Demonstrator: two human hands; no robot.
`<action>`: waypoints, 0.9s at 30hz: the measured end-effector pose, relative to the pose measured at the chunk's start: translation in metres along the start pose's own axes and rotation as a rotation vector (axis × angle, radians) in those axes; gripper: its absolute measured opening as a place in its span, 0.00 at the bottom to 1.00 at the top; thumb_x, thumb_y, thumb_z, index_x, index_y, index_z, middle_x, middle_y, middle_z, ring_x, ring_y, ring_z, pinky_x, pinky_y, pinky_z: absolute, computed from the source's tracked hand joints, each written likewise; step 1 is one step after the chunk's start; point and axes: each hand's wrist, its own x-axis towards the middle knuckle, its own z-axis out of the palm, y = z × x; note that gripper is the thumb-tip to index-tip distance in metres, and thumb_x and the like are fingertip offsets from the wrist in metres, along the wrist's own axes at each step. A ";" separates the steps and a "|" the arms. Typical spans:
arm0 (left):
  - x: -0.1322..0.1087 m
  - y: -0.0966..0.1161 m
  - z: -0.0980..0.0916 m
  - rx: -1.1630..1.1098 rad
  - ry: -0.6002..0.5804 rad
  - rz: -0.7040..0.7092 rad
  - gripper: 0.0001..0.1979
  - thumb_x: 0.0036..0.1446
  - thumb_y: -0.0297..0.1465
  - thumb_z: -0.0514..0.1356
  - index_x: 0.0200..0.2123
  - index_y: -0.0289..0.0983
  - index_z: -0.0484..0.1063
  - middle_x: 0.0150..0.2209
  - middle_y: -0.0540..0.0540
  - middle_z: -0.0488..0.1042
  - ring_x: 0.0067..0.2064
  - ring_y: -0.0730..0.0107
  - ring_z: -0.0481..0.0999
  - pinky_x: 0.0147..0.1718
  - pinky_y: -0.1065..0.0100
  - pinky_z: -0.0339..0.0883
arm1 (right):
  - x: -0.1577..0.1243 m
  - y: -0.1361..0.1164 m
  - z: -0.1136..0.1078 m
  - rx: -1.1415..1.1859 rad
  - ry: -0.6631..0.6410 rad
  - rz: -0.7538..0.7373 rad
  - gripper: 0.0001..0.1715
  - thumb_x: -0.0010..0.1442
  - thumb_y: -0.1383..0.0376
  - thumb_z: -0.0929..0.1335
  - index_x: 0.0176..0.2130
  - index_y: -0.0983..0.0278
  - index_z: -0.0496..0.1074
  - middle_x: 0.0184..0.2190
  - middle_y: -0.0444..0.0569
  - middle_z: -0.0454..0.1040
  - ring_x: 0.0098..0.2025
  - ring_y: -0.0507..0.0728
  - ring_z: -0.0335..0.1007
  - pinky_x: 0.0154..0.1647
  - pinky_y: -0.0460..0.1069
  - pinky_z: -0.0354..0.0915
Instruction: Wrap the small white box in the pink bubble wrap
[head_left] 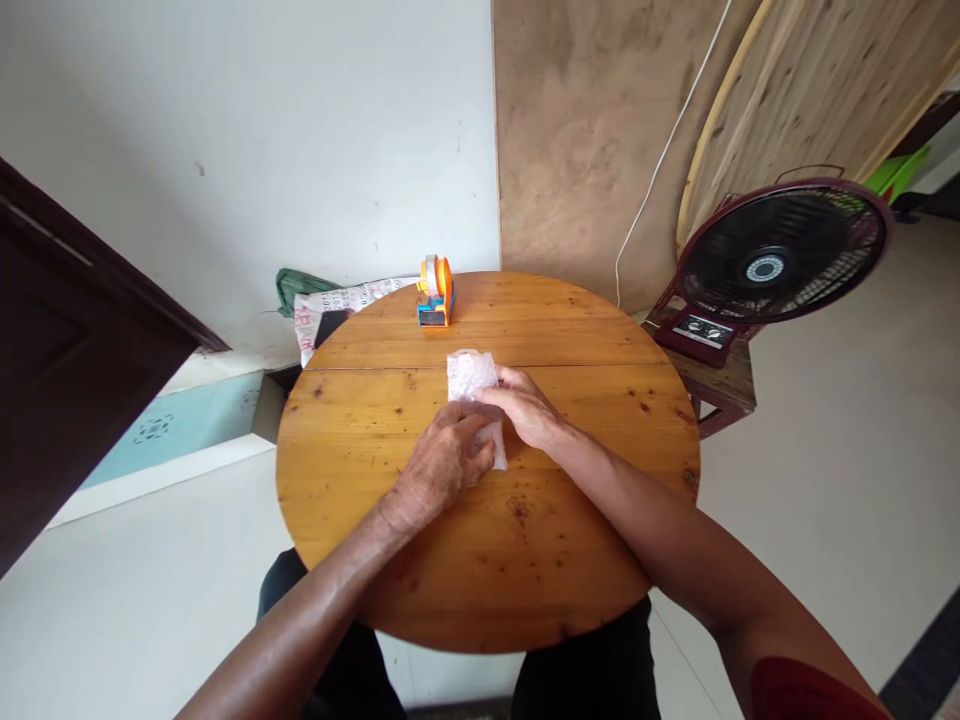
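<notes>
A whitish, see-through sheet of bubble wrap [470, 374] lies near the middle of the round wooden table [360, 420]. My left hand [450, 448] is over its near part, fingers curled and closed on the wrap. From the right, my right hand [525, 405] grips its edge, the thumb on top and the fingers at the side. Whether anything is inside the wrap is hidden. Beyond both hands, an orange and blue tape dispenser [436, 292] with a roll of tape stands upright on the table.
Right of the table, a dark red fan [765, 265] stands on a wooden stool [720, 385]. A white printed sack [360, 297] and a green bag [298, 288] lie between table and wall. A white cord [664, 160] hangs down the wooden panel. My legs are under the near edge.
</notes>
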 end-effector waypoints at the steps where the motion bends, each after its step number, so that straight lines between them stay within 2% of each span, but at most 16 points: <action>1: 0.000 0.000 0.001 -0.006 0.013 -0.014 0.17 0.53 0.26 0.58 0.46 0.37 0.77 0.45 0.41 0.73 0.47 0.60 0.74 0.48 0.61 0.70 | 0.000 -0.001 0.001 -0.001 -0.001 -0.003 0.12 0.42 0.64 0.71 0.31 0.65 0.72 0.24 0.41 0.72 0.28 0.52 0.66 0.32 0.47 0.62; 9: -0.002 0.003 0.009 -0.005 0.083 -0.122 0.15 0.53 0.27 0.58 0.44 0.37 0.77 0.42 0.43 0.72 0.44 0.62 0.73 0.47 0.62 0.68 | -0.003 -0.014 0.000 -0.189 -0.025 0.003 0.10 0.40 0.66 0.70 0.29 0.65 0.73 0.23 0.40 0.72 0.27 0.52 0.66 0.30 0.46 0.61; 14: -0.005 0.006 0.013 -0.009 0.158 -0.181 0.15 0.51 0.27 0.60 0.44 0.36 0.71 0.39 0.44 0.72 0.42 0.62 0.73 0.43 0.62 0.68 | -0.016 -0.021 0.003 -0.288 -0.043 -0.025 0.09 0.42 0.67 0.69 0.29 0.65 0.73 0.24 0.42 0.74 0.29 0.53 0.68 0.32 0.47 0.62; 18: -0.010 0.008 0.017 -0.007 0.232 -0.242 0.14 0.51 0.30 0.61 0.42 0.36 0.67 0.39 0.44 0.72 0.44 0.60 0.72 0.44 0.59 0.67 | -0.027 -0.014 0.004 -0.331 0.000 -0.089 0.07 0.43 0.67 0.69 0.28 0.64 0.73 0.24 0.42 0.73 0.28 0.53 0.67 0.32 0.48 0.62; 20: -0.012 0.009 0.018 0.014 0.295 -0.286 0.18 0.50 0.33 0.62 0.45 0.36 0.66 0.42 0.43 0.71 0.46 0.58 0.71 0.46 0.56 0.66 | -0.030 -0.011 0.002 -0.367 -0.006 -0.157 0.06 0.45 0.66 0.69 0.28 0.64 0.73 0.24 0.41 0.73 0.28 0.53 0.65 0.32 0.47 0.61; 23: -0.015 0.008 0.016 0.018 0.351 -0.316 0.33 0.48 0.35 0.65 0.56 0.33 0.60 0.51 0.35 0.68 0.54 0.51 0.68 0.51 0.52 0.63 | -0.036 -0.012 -0.002 -0.507 -0.022 -0.240 0.03 0.47 0.65 0.69 0.25 0.63 0.70 0.22 0.40 0.68 0.26 0.51 0.60 0.30 0.46 0.58; 25: -0.014 0.004 0.014 -0.037 0.331 -0.293 0.41 0.49 0.36 0.65 0.62 0.31 0.53 0.56 0.30 0.64 0.58 0.47 0.65 0.54 0.51 0.61 | -0.041 -0.014 -0.004 -0.622 -0.023 -0.270 0.06 0.48 0.65 0.69 0.23 0.63 0.67 0.20 0.39 0.65 0.25 0.50 0.57 0.28 0.45 0.55; 27: -0.011 -0.001 0.013 -0.122 0.288 -0.244 0.42 0.51 0.37 0.64 0.64 0.30 0.50 0.57 0.30 0.64 0.59 0.47 0.64 0.56 0.51 0.59 | -0.046 -0.014 -0.005 -0.709 -0.030 -0.293 0.07 0.49 0.65 0.68 0.23 0.63 0.67 0.20 0.38 0.64 0.24 0.50 0.57 0.27 0.45 0.54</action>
